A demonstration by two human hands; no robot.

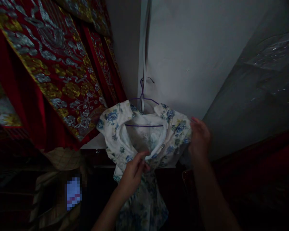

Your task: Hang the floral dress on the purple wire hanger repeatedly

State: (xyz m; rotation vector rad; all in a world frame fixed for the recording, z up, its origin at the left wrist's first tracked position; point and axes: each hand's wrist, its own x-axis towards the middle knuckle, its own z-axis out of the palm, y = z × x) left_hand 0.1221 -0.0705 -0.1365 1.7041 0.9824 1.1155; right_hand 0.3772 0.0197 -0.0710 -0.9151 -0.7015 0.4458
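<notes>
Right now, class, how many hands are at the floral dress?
2: the left hand at the front of the neckline, the right hand by the sleeve on the picture's right. Others may be hidden in shadow.

1. We are finding no readable text, label, brand, number or sign anywhere in view.
2. On the near left, a pixelated bright panel [73,193] is showing us only coarse blue, whitish and reddish blocks, and we are making out no letters or numbers on it.
</notes>
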